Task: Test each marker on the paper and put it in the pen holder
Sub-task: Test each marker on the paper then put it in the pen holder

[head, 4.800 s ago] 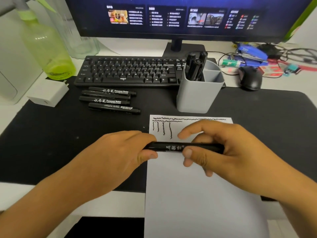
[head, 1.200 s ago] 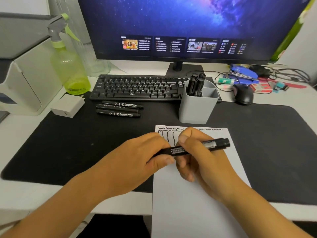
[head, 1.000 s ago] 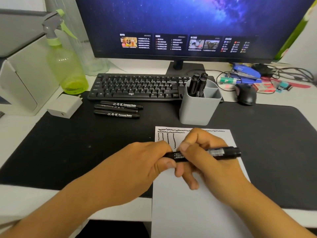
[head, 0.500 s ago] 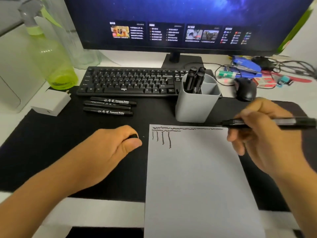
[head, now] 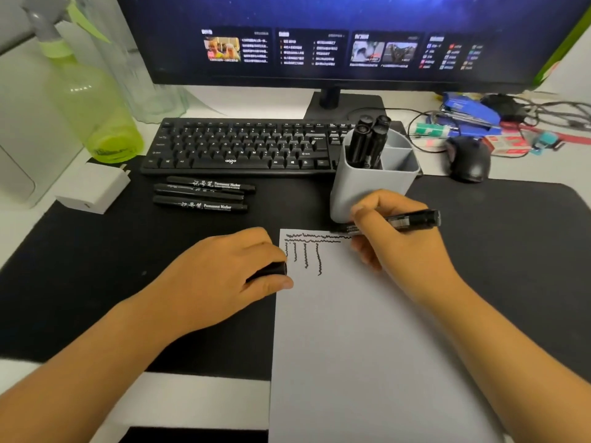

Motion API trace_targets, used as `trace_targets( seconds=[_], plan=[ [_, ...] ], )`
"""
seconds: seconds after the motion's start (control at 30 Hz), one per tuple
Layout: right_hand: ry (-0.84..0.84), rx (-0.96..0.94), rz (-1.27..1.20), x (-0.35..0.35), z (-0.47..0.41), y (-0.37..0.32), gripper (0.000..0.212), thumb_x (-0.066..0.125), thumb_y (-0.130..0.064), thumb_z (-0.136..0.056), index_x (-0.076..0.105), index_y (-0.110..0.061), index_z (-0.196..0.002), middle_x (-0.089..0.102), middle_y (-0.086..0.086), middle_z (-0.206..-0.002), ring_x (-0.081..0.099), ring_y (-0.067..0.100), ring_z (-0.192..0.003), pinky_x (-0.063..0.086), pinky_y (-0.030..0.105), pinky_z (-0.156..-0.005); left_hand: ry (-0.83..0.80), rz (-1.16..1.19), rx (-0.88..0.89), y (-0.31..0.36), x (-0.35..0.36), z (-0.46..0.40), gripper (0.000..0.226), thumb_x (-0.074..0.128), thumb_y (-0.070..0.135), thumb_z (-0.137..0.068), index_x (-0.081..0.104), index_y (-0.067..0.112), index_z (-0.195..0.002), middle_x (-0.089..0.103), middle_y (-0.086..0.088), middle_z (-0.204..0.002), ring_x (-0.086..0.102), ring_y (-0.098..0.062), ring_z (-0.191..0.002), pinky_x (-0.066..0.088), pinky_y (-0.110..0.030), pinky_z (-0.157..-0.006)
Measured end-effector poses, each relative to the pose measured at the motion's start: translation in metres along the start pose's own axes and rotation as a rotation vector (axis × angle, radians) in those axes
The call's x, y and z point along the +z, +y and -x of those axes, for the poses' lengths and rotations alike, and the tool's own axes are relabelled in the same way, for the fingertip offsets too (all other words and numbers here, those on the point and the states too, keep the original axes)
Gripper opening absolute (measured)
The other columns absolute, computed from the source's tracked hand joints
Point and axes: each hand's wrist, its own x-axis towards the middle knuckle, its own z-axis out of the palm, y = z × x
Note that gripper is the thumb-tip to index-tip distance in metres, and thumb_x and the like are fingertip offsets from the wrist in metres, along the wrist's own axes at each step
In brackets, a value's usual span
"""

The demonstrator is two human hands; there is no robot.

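Head view: a wide dark monitor [head: 335, 39] fills the top, and below it a matte black mat [head: 96, 282] covers most of the white desk [head: 198, 401]. A smooth white sheet of paper [head: 367, 346] lies on the mat and overhangs the near edge; its top carries two wavy black lines and four short wavy strokes beneath them. A black keyboard [head: 240, 147] sits at the mat's far edge, with a translucent green spray bottle [head: 86, 107] to its left and a glossy black mouse [head: 468, 158] to its right. Just beyond the paper stands a grey plastic holder [head: 358, 190], rounded at the corners and split into compartments; the left one has several capped black markers standing in it, the right one looks bare. The right hand [head: 403, 241] grips an uncapped black marker [head: 412, 219] in a writing hold, lying nearly level with its tip at the top line of the paper. The left hand [head: 230, 276] is closed around the small black cap [head: 271, 270], resting at the paper's left edge. Three more capped markers [head: 204, 195] lie side by side on the mat, in front of the keyboard. Half a second ago the right hand held the marker off to the right, clear of the sheet; it has come in over the paper's top, and the left hand has shifted up against the sheet.
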Motion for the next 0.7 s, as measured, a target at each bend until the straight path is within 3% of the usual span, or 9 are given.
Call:
trace_targets(
  seconds=[0.2,0.37,0.7],
  plan=[
    [0.041,0.027,0.046,0.0035,0.0059,0.0124,0.022,0.06,-0.009,-0.091,0.064,-0.014,-0.069,0.069,0.009,-0.058,0.057,0.012,-0.044,0.045,0.02,-0.044,0.014,0.04,0.017,-0.0061,0.0055,-0.0023,0.037,0.045,0.06,-0.086,0.063,0.033,-0.102,0.049,0.021,-0.096,0.055,-0.002,-0.075,0.048,-0.018,-0.064],
    [0.038,0.021,0.08,0.0049,0.0082,0.0115,0.019,0.06,-0.011,-0.09,0.065,-0.012,-0.071,0.07,0.013,-0.057,0.066,0.029,-0.05,0.052,0.025,-0.046,0.021,0.078,0.006,-0.0085,0.0085,-0.0025,0.034,0.048,0.061,-0.084,0.064,0.035,-0.098,0.048,0.022,-0.094,0.055,-0.002,-0.077,0.048,-0.019,-0.065],
    [0.037,0.028,0.118,0.0062,0.0102,0.0098,0.019,0.062,-0.014,-0.09,0.066,-0.011,-0.072,0.071,0.013,-0.058,0.068,0.032,-0.054,0.056,0.034,-0.05,0.035,0.121,-0.001,-0.0096,0.0089,-0.0031,0.037,0.049,0.063,-0.083,0.065,0.032,-0.095,0.049,0.02,-0.09,0.055,-0.001,-0.076,0.048,-0.02,-0.063]
  ],
)
